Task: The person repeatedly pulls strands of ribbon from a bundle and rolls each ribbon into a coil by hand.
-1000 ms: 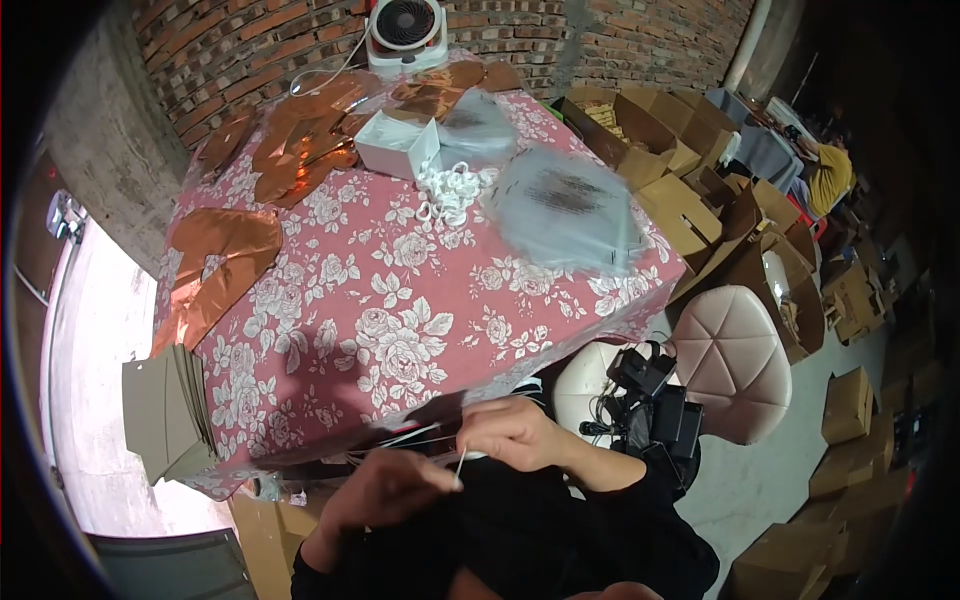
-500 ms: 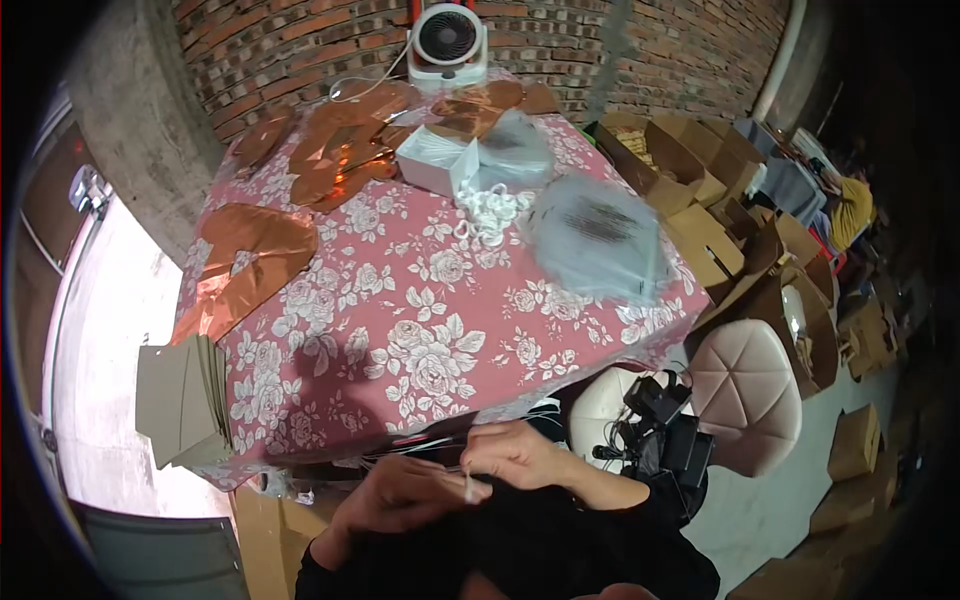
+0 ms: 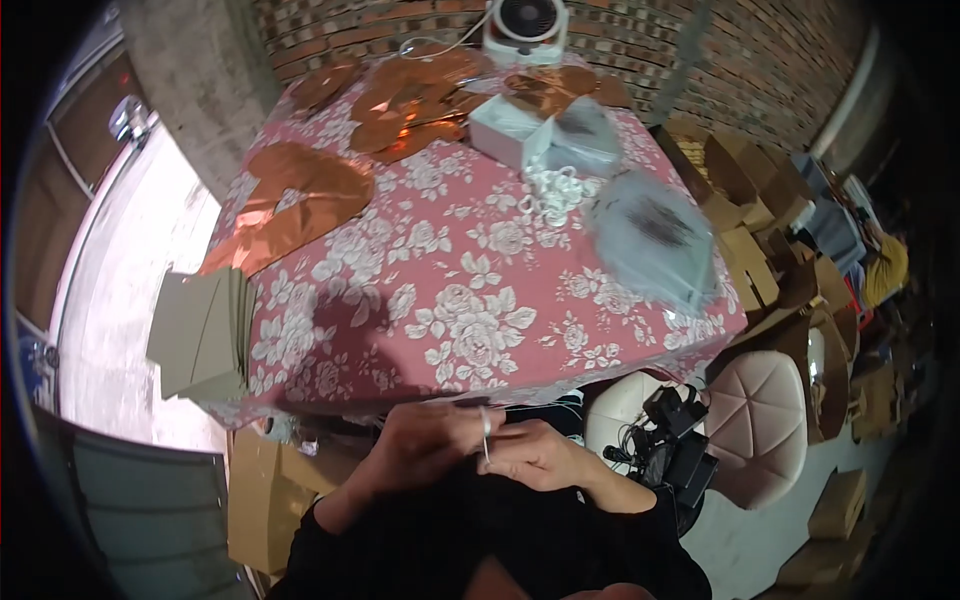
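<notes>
The person's left hand (image 3: 437,440) is curled but blurred, so its grip cannot be told. At its fingertips, near the flowered table (image 3: 545,292), stands a thin white band (image 3: 486,435), its lower end pinched by the right hand (image 3: 537,455).

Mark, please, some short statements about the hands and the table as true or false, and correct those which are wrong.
1. The left grip and the right grip are close together. True.
2. A thin white strip shows between them. True.
3. The white box stands on the chair. False: it stands on the tablecloth, beside a heap of white loops.
4. The copper-coloured sheet nearest the person lies inside the white box. False: it lies on the tablecloth.
5. The fan is at the far end of the tablecloth, near the brick wall. True.
</notes>
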### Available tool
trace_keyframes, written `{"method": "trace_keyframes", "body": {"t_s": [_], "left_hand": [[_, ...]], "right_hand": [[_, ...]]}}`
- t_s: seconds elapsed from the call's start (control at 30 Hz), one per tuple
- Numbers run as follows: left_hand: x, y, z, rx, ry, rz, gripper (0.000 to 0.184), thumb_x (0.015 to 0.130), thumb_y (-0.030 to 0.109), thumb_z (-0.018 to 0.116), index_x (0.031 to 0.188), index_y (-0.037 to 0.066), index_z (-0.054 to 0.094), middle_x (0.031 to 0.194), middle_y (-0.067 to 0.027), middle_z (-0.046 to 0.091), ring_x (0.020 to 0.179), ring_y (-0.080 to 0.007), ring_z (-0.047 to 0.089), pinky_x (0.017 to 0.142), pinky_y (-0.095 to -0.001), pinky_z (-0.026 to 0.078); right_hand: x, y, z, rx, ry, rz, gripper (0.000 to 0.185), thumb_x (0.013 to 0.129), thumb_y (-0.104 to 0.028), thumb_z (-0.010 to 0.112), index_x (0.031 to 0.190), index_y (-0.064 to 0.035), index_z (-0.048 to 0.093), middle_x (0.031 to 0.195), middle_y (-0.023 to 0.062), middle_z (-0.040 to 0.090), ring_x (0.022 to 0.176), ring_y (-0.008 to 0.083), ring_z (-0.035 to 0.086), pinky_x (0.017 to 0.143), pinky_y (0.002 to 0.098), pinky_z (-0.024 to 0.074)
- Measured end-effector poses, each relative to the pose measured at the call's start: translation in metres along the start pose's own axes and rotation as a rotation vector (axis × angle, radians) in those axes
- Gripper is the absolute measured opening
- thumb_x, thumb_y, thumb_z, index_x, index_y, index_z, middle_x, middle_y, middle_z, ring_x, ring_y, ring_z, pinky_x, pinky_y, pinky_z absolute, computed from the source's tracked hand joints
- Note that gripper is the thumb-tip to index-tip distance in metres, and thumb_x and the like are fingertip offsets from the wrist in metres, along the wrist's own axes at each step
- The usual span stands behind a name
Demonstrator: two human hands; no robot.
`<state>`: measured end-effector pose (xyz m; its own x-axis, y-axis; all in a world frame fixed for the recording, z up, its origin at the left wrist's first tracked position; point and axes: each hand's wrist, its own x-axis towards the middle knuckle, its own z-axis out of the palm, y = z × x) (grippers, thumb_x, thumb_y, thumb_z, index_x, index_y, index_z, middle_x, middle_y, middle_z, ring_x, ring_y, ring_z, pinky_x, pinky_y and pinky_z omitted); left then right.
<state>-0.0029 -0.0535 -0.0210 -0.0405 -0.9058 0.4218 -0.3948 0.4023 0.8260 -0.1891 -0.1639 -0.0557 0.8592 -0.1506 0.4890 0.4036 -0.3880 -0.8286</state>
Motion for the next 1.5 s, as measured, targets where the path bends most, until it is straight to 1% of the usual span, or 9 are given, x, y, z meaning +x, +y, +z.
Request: {"method": "trace_keyframes", "body": {"t_s": [0.07,0.2,0.33,0.5,0.73,0.87,1.07,1.13,1.5], "left_hand": [[0.001,-0.001,0.005,0.356,-0.045,-0.083,0.017,0.086,0.004,0.059,0.099,0.002,0.070,0.101,-0.0119,0.072,0.098,-0.0241,0.069,0.084,-0.0343,0.054],[-0.016,-0.001,0.004,-0.301,-0.338,-0.132,0.020,0.087,0.007,0.061,0.105,0.002,0.068,0.099,-0.0159,0.070,0.089,-0.0288,0.069,0.079,-0.0352,0.053],[-0.027,-0.013,0.022,-0.324,0.026,-0.021,0.007,0.086,0.008,0.062,0.083,0.001,0.061,0.078,-0.0101,0.065,0.069,-0.0234,0.063,0.061,-0.0330,0.047],[-0.034,-0.015,0.028,0.192,-0.005,-0.084,0.013,0.087,0.009,0.061,0.097,0.004,0.067,0.081,-0.0111,0.065,0.074,-0.0300,0.064,0.064,-0.0374,0.049],[-0.032,0.000,0.006,-0.478,-0.019,-0.169,0.015,0.091,0.005,0.057,0.100,-0.001,0.066,0.087,-0.0124,0.069,0.075,-0.0238,0.066,0.068,-0.0336,0.049],[-0.026,-0.003,0.003,0.294,-0.182,-0.270,0.017,0.089,0.008,0.063,0.105,0.001,0.067,0.094,-0.0136,0.069,0.090,-0.0268,0.067,0.079,-0.0371,0.051],[-0.023,0.003,-0.001,-0.463,-0.087,-0.064,0.019,0.093,0.013,0.062,0.104,0.000,0.068,0.097,-0.0141,0.071,0.086,-0.0232,0.069,0.076,-0.0306,0.052],[-0.008,0.002,0.002,0.145,-0.110,-0.266,0.017,0.090,0.011,0.061,0.101,-0.001,0.067,0.099,-0.0173,0.069,0.093,-0.0303,0.066,0.082,-0.0373,0.051],[0.007,0.005,-0.010,0.132,-0.453,-0.056,0.030,0.090,0.006,0.052,0.118,0.000,0.061,0.101,-0.0162,0.066,0.085,-0.0294,0.063,0.079,-0.0355,0.050]], "right_hand": [[-0.002,-0.009,-0.010,-0.027,-0.073,0.043,0.007,0.088,-0.006,0.065,0.093,-0.0009,0.066,0.080,0.0119,0.060,0.074,0.0311,0.061,0.064,0.0371,0.0487],[-0.012,-0.004,-0.018,-0.028,0.188,0.204,0.005,0.085,-0.004,0.066,0.085,0.0008,0.067,0.075,0.0104,0.064,0.066,0.0249,0.060,0.060,0.0334,0.0472],[-0.006,0.006,-0.001,-0.084,0.031,0.233,0.005,0.083,-0.004,0.066,0.082,0.0011,0.068,0.072,0.0108,0.063,0.064,0.0248,0.060,0.058,0.0335,0.0467],[-0.002,-0.010,-0.002,-0.074,0.031,0.168,0.015,0.082,-0.012,0.066,0.077,0.0019,0.067,0.066,0.0107,0.061,0.058,0.0231,0.057,0.055,0.0325,0.0433],[-0.004,0.001,0.008,-0.144,0.048,0.224,0.010,0.082,-0.008,0.069,0.080,0.0019,0.067,0.065,0.0108,0.060,0.058,0.0232,0.056,0.055,0.0328,0.0429],[0.002,-0.012,0.001,0.049,0.052,0.140,0.007,0.082,-0.005,0.068,0.078,0.0002,0.069,0.066,0.0091,0.059,0.057,0.0206,0.057,0.053,0.0316,0.0441],[-0.006,0.006,-0.008,-0.135,-0.054,0.137,0.007,0.085,-0.005,0.065,0.080,-0.0004,0.067,0.068,0.0096,0.060,0.060,0.0203,0.058,0.055,0.0290,0.0444],[-0.011,-0.002,-0.007,-0.070,0.014,0.067,0.007,0.086,-0.005,0.065,0.081,-0.0004,0.066,0.070,0.0104,0.060,0.062,0.0223,0.058,0.056,0.0297,0.0441],[-0.007,-0.002,-0.026,0.076,0.176,0.105,0.020,0.091,-0.017,0.064,0.083,0.0017,0.065,0.070,0.0092,0.058,0.062,0.0230,0.056,0.057,0.0334,0.0418]]}}
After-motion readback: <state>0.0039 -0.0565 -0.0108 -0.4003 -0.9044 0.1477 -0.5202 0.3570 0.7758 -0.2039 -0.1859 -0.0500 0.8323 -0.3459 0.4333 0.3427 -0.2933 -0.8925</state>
